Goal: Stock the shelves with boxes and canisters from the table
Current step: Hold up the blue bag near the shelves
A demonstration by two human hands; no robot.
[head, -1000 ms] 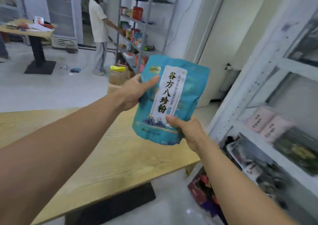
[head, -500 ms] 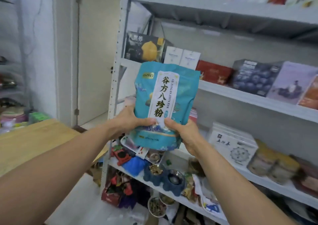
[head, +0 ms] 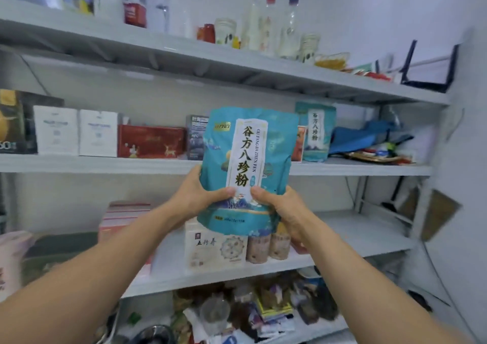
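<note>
Head view: left hand (head: 200, 198) and right hand (head: 280, 208) pinch the teal pouch (head: 247, 159) by its lower corners, thumbs on its face. Held upright, label outward, before the middle shelf (head: 105, 164), likely to join the matching pouch (head: 315, 133) there.

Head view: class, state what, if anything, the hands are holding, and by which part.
The left hand and right hand both grip the teal pouch by its lower part, one at each side edge, thumbs on its front.

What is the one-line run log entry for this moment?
left hand and right hand grip teal pouch | before middle shelf | not yet placed
</note>
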